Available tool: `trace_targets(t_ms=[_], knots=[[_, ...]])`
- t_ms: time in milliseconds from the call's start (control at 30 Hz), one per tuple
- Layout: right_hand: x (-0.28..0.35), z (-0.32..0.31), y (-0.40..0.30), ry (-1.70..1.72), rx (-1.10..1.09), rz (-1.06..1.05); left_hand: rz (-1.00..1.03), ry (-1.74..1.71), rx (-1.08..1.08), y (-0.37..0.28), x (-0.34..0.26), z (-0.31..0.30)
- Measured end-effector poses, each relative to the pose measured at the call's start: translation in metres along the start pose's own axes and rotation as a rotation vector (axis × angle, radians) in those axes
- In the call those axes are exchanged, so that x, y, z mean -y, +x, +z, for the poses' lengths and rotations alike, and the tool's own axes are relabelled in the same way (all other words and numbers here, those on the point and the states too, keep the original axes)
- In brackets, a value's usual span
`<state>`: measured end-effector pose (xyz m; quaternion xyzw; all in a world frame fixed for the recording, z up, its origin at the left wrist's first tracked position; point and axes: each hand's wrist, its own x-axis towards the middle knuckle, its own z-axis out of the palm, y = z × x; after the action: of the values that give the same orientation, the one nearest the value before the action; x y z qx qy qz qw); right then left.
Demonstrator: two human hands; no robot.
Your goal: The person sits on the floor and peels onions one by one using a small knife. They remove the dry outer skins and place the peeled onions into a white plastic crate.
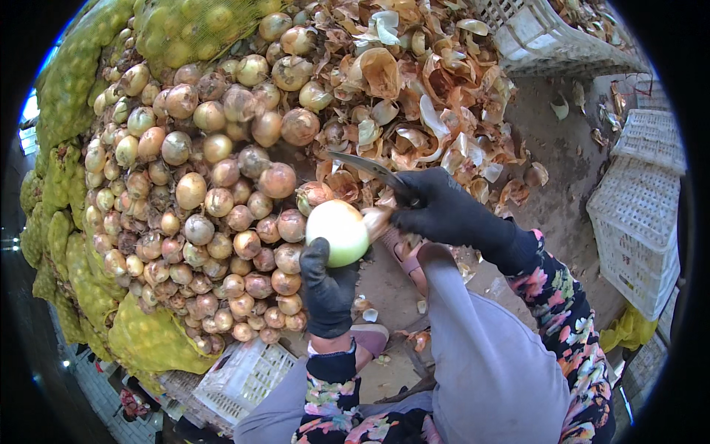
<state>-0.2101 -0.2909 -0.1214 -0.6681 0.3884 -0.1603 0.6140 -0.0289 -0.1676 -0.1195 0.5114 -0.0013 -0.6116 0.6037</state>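
A pale onion (337,232), with its dry skin off the side that shows, rests in my left hand (331,286), which wears a dark glove. My right hand (444,208), gloved too, grips a knife (369,166) by its handle, the blade pointing to the upper left above the onion. Between my right fingers and the onion's right side is a strip of brown onion skin (378,222). A large heap of unpeeled onions (222,200) lies to the left of my hands. Beyond the knife spreads a pile of loose onion skins (410,100).
Yellow mesh sacks of onions (152,338) border the heap on the left. White plastic crates stand at the right (635,222), at the upper right (532,39) and at the lower left (247,377). Skin scraps lie on the floor (554,139). A yellow net (629,327) lies by the right crates.
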Motion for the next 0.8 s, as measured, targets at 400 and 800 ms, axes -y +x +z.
trace_targets(t_ms=[400,800], knots=[[-0.012,-0.014,0.002,-0.176,-0.254,-0.168,-0.21,-0.552,0.245,0.008,-0.001,-0.003],[0.01,-0.019,0.004,-0.408,-0.232,-0.459,-0.264,-0.484,0.267,0.008,0.008,-0.017]])
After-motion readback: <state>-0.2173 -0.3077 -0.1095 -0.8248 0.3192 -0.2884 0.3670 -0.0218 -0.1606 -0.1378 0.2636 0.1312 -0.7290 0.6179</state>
